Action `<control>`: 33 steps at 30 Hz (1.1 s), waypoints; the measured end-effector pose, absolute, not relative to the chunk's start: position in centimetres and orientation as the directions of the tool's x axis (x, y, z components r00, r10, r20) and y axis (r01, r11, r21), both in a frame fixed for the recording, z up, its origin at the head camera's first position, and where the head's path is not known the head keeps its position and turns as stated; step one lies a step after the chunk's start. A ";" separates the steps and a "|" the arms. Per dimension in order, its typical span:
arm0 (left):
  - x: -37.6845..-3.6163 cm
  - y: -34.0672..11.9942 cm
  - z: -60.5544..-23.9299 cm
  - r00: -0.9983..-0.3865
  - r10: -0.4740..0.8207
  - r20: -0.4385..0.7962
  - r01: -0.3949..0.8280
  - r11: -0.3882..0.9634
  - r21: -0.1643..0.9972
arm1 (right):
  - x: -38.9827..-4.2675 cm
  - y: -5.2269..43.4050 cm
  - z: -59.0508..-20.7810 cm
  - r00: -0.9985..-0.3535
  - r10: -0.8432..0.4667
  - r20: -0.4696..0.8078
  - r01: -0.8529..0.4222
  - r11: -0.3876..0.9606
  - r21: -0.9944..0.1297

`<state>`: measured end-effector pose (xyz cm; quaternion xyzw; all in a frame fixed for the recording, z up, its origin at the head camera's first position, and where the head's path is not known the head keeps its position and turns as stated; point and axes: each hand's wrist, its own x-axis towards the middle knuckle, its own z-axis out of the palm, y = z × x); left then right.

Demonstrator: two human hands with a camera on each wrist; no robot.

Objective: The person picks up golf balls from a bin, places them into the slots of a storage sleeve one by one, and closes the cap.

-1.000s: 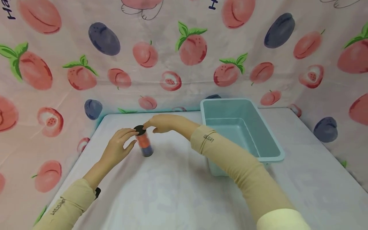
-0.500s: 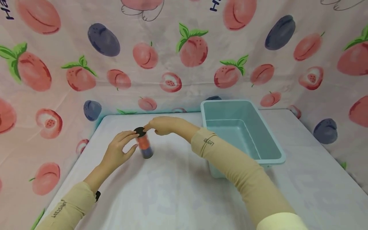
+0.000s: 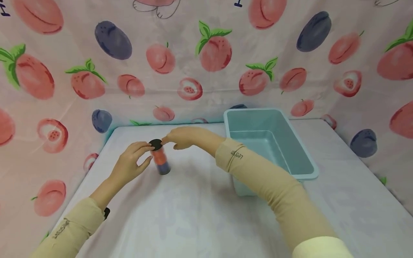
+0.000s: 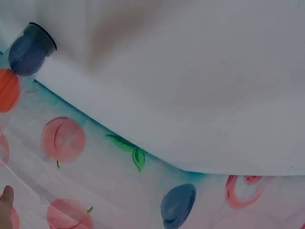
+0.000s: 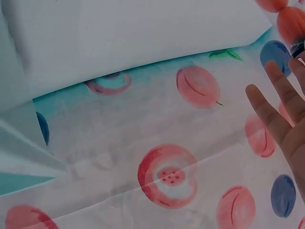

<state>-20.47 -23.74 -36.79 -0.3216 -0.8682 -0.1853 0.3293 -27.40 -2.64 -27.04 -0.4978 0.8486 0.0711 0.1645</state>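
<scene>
A clear tube [image 3: 160, 159] of orange and dark blue balls, capped by a black lid [image 3: 156, 144], stands upright on the table's left half. My left hand [image 3: 127, 165] reaches it from the near left, fingertips resting on the lid's edge and thumb held off the tube's side. From the right comes my right hand [image 3: 183, 137], its index fingertip touching the lid's opposite edge. In the left wrist view, a blue ball [image 4: 27, 52] lies at the tube's base beneath an orange one. Straight fingers [image 5: 267, 109] show in the right wrist view; its thumb is hidden from the head camera.
A pale teal bin [image 3: 310, 176] stands right of the tube, partly behind my right forearm. White cloth covers the table [image 3: 193, 208]. Fruit-printed fabric [image 3: 190, 89] hangs at the back and sides.
Both hands stay at the lid, and the tube keeps its place on the table. The head view shifts slightly.
</scene>
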 end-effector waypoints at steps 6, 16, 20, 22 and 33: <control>-20.7 -23.9 -36.2 -0.549 0.490 0.678 0.702 0.710 0.055 | -27.2 -1.4 -26.1 -0.451 -0.813 -0.369 -0.863 0.502 -0.052; -21.2 -23.4 -34.6 -0.542 0.552 0.634 0.719 0.695 0.009 | -27.0 2.8 -24.4 -0.476 -0.827 -0.299 -0.839 0.528 -0.126; -21.2 -23.3 -34.0 -0.555 0.569 0.607 0.716 0.699 0.000 | -26.6 4.7 -23.6 -0.485 -0.837 -0.255 -0.836 0.529 -0.146; -21.2 -23.2 -33.7 -0.560 0.571 0.600 0.713 0.701 -0.002 | -26.4 5.8 -23.2 -0.492 -0.837 -0.240 -0.833 0.533 -0.148; -20.6 -22.7 -33.4 -0.555 0.555 0.620 0.698 0.716 -0.016 | -24.7 12.9 -21.7 -0.558 -0.824 -0.096 -0.815 0.566 -0.122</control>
